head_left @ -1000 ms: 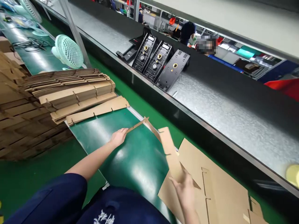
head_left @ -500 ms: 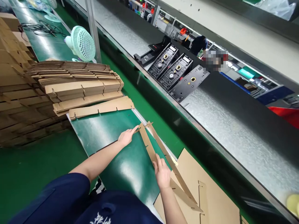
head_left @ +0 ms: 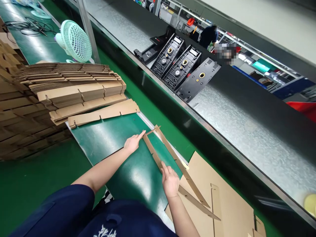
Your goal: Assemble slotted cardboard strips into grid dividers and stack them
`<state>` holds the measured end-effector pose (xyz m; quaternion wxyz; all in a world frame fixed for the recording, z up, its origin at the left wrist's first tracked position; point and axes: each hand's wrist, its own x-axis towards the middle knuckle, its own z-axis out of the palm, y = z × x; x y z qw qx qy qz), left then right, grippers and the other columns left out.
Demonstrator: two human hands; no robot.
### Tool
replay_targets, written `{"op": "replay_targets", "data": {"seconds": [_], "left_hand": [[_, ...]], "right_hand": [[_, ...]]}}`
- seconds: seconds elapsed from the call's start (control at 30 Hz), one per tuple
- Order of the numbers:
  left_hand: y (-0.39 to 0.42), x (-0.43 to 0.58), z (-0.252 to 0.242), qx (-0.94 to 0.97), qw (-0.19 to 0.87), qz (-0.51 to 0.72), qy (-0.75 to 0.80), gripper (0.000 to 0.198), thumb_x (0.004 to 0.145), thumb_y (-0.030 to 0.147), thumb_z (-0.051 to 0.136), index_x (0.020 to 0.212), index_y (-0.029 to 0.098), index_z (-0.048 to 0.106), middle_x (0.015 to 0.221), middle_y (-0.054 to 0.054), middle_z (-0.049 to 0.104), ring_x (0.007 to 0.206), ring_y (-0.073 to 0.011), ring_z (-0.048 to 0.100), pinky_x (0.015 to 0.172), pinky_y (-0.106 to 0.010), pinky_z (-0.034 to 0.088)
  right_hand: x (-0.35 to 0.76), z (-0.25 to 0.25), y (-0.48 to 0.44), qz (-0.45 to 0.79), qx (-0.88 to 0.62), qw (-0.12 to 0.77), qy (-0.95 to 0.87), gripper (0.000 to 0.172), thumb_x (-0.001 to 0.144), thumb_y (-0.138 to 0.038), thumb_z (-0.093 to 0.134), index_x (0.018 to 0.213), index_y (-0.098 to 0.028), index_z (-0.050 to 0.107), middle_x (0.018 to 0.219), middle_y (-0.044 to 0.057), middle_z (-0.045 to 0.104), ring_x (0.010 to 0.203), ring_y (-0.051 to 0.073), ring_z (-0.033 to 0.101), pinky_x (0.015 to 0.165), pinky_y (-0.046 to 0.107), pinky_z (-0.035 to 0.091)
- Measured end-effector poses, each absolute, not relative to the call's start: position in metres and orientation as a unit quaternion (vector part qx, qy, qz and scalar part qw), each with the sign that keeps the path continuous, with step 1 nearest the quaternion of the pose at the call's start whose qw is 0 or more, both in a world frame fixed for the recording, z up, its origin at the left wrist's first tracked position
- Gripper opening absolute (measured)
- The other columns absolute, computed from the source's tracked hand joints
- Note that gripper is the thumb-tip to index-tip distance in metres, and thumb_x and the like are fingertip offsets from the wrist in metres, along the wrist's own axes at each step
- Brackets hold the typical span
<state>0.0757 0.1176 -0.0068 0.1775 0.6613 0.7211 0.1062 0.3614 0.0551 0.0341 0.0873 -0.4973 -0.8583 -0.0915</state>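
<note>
Grey and black, a long line [head_left: 237, 121] with a smooth top and a metal rim runs slantwise across the view, past the far side of the desk [head_left: 108, 131]. That desk is green and glossy, edged with pale metal. On its right end lies a broad cardboard sheet [head_left: 237, 200], brown and flat, with slits cut in it. Toward the left end sits a thick stack [head_left: 81, 93] of notched cardboard, with a few looser lengths lying in front of it.

Between stack and sheet, two long cardboard strips stand on edge above the desk. The near strip [head_left: 149, 145] and the far strip [head_left: 194, 187] both reach over the sheet at their right ends, drawing closer together there.

Across the line lean three black moulded pieces [head_left: 182, 64], side by side, and beyond the stack is a mint-green fan [head_left: 76, 41].

The hands are apart from each other. The right hand [head_left: 171, 181] is closed on the near strip, about midway along. The left hand [head_left: 132, 143] points its forefinger to that strip's far end — whether it pinches anything I cannot tell. Smallest is the crosspiece [head_left: 151, 131], joining the strips right by that fingertip.
</note>
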Motion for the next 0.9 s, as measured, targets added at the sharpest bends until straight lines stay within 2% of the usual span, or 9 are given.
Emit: {"op": "replay_targets", "data": {"seconds": [0.23,0.33,0.47,0.53,0.6,0.7,0.77,0.83,0.9], "left_hand": [[0.120,0.077,-0.012,0.674,0.161,0.053,0.719,0.080,0.081,0.002,0.038,0.151,0.028,0.009,0.116,-0.009,0.059,0.112,-0.0217,0.052,0.088,-0.033,0.048],[0.121,0.078,-0.010,0.680,0.162,0.009,0.715,0.079,0.079,0.003,0.038,0.151,0.024,0.012,0.119,-0.012,0.058,0.114,-0.0224,0.052,0.088,-0.034,0.049],[0.116,0.077,-0.007,0.684,0.159,-0.004,0.712,0.078,0.079,0.006,0.040,0.150,0.024,0.015,0.122,-0.012,0.057,0.115,-0.0223,0.053,0.085,-0.033,0.049],[0.114,0.076,-0.007,0.680,0.154,-0.006,0.717,0.076,0.079,0.010,0.040,0.150,0.025,0.016,0.122,-0.012,0.057,0.112,-0.0234,0.055,0.084,-0.034,0.049],[0.112,0.076,-0.006,0.683,0.138,-0.004,0.718,0.073,0.082,0.016,0.039,0.150,0.024,0.016,0.122,-0.013,0.058,0.110,-0.0259,0.056,0.085,-0.038,0.048],[0.105,0.075,-0.003,0.687,0.100,0.013,0.720,0.068,0.086,0.026,0.037,0.151,0.022,0.015,0.125,-0.015,0.057,0.114,-0.0303,0.052,0.091,-0.045,0.044],[0.091,0.071,-0.003,0.676,0.084,0.017,0.732,0.065,0.089,0.032,0.033,0.150,0.020,0.014,0.127,-0.015,0.055,0.116,-0.0315,0.050,0.092,-0.047,0.043],[0.073,0.063,-0.006,0.658,0.070,0.007,0.750,0.061,0.092,0.038,0.026,0.149,0.020,0.016,0.127,-0.015,0.055,0.116,-0.0313,0.050,0.092,-0.046,0.043],[0.052,0.051,-0.012,0.646,0.061,-0.006,0.761,0.059,0.093,0.042,0.021,0.148,0.019,0.020,0.125,-0.016,0.056,0.115,-0.0314,0.051,0.089,-0.046,0.044]], "right_hand": [[0.357,0.009,0.053,-0.076,-0.519,0.019,-0.851,0.047,0.088,-0.008,0.040,0.125,-0.029,0.060,0.079,0.004,0.064,0.068,0.017,0.058,0.060,0.029,0.042],[0.357,0.000,0.045,-0.034,-0.532,0.021,-0.846,0.048,0.086,-0.007,0.042,0.124,-0.031,0.060,0.081,0.004,0.065,0.072,0.017,0.059,0.062,0.028,0.044],[0.382,0.003,0.035,0.024,-0.574,0.108,-0.811,0.034,0.095,-0.024,0.041,0.122,-0.026,0.060,0.100,0.006,0.066,0.090,0.019,0.060,0.079,0.030,0.048],[0.418,0.008,0.035,0.047,-0.630,0.162,-0.758,0.036,0.096,-0.028,0.035,0.120,-0.021,0.061,0.109,0.009,0.064,0.103,0.020,0.057,0.091,0.033,0.045],[0.472,0.015,0.035,0.049,-0.745,0.176,-0.642,0.040,0.096,-0.028,0.032,0.124,-0.016,0.057,0.122,0.012,0.058,0.116,0.021,0.051,0.100,0.034,0.040],[0.562,0.024,0.017,0.051,-0.919,0.099,-0.377,0.053,0.091,-0.030,0.038,0.140,-0.011,0.039,0.147,0.017,0.035,0.134,0.025,0.034,0.106,0.041,0.034],[0.609,0.025,-0.006,0.073,-0.960,0.052,-0.266,0.068,0.086,-0.037,0.046,0.145,-0.007,0.029,0.150,0.023,0.027,0.135,0.034,0.030,0.103,0.051,0.035],[0.640,0.022,-0.032,0.107,-0.968,0.031,-0.227,0.076,0.081,-0.043,0.053,0.143,-0.002,0.033,0.142,0.030,0.036,0.128,0.042,0.039,0.095,0.060,0.038],[0.659,0.017,-0.055,0.126,-0.970,0.004,-0.208,0.075,0.078,-0.048,0.056,0.137,-0.005,0.044,0.132,0.032,0.047,0.118,0.045,0.048,0.089,0.062,0.040]]}}
